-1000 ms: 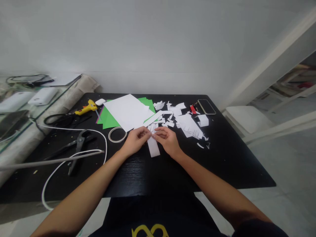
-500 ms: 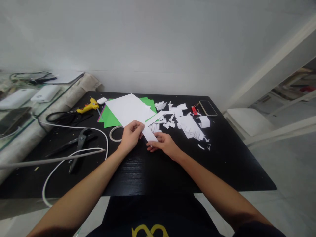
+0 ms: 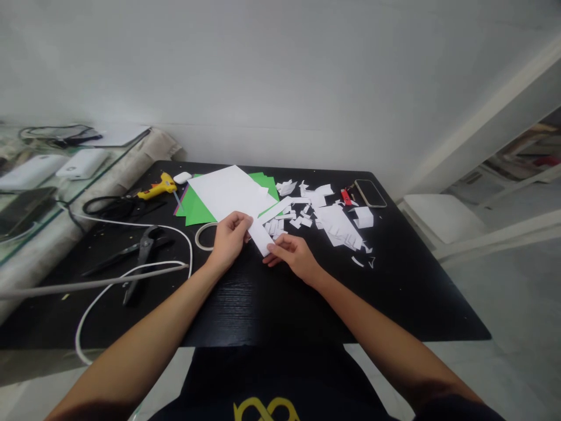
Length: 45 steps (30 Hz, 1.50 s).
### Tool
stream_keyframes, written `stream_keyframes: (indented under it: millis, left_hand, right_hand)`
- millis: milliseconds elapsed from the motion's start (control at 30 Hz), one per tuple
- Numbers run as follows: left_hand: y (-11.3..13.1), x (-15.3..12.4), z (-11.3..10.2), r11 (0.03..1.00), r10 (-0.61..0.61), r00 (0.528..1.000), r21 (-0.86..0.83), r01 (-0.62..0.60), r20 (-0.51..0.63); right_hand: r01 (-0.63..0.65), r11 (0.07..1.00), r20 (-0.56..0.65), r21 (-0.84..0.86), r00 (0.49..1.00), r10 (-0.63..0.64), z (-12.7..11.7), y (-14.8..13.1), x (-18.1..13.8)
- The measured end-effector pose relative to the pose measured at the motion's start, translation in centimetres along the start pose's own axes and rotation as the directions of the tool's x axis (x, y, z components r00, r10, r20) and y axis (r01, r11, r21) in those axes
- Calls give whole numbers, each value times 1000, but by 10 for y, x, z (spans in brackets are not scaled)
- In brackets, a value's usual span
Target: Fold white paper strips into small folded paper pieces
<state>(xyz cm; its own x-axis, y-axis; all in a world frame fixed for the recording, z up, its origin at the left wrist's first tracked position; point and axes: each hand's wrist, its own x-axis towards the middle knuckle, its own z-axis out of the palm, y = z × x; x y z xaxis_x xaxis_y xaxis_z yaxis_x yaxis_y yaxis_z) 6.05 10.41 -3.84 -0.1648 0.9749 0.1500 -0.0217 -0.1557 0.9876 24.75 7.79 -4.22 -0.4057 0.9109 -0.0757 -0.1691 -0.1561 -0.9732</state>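
A narrow white paper strip [image 3: 260, 236] is held slantwise above the black table. My left hand [image 3: 231, 237] pinches its upper left end between thumb and fingers. At the lower right end, my right hand [image 3: 293, 256] grips the strip, thumb on top and fingers beneath. Just beyond the hands lie white sheets [image 3: 232, 190] on top of green paper [image 3: 195, 211]. Small white paper scraps [image 3: 300, 219] are scattered to the right of the strip. A roll of tape [image 3: 204, 237] lies by my left hand, partly hidden behind it.
On the left of the table [image 3: 350, 304] are a yellow glue gun [image 3: 160, 187], black-handled pliers [image 3: 144, 257] and a looping white cable [image 3: 191, 257]. Cut white paper [image 3: 337, 225], a red object [image 3: 346, 197] and a phone [image 3: 370, 193] lie right. A wall stands behind.
The strip and my left hand have shifted slightly left. My right thumb has moved nearer the strip's lower end, so more of the strip shows between the hands.
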Motion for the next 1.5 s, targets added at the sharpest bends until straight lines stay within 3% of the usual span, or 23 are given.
stream_keyframes:
  millis: [833,1100,1500]
  left_hand:
    - [-3,2,-2,999,40,999,22,-40,2]
    - [-2,-3,1,999,47,998,19,-48,52]
    - [-2,-1,0,998,55,998,8,-55,32]
  right_hand:
    - [26,1000,-86,-15,996,-27,-1,-2,-1]
    - [-65,997,-3,41,998,65,2,1,-2]
    - [-90,995,-15,46,996,91,0,2,0]
